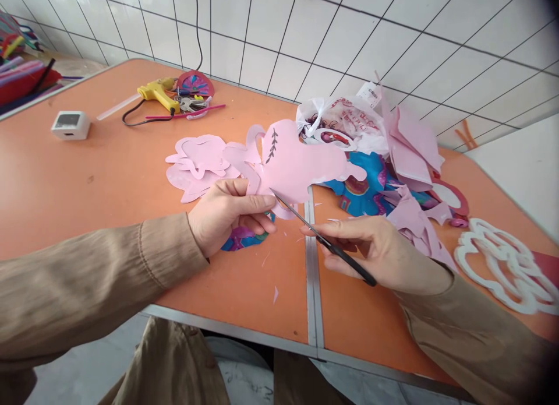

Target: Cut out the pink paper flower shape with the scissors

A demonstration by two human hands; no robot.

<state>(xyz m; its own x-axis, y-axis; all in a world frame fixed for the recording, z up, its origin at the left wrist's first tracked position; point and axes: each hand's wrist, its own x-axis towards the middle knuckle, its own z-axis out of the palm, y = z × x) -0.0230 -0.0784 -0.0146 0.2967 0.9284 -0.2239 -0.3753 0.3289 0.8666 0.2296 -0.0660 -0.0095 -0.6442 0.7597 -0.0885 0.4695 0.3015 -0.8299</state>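
Observation:
My left hand pinches a large pink paper cutout between thumb and fingers, holding it above the table. The cutout has a curvy outline and a dark leafy sprig drawn near its upper left. In my right hand is a pair of scissors with black handles; the blades point up and left, their tips against the paper beside my left thumb. Other pink paper shapes lie to the left, behind my left hand. Partly hidden under that hand is a blue and purple patterned piece.
On the orange table are a yellow glue gun, a white box-shaped device and a plastic bag. Pink paper scraps, blue patterned pieces and white cloud-shaped outlines lie right. A metal seam divides the tabletop.

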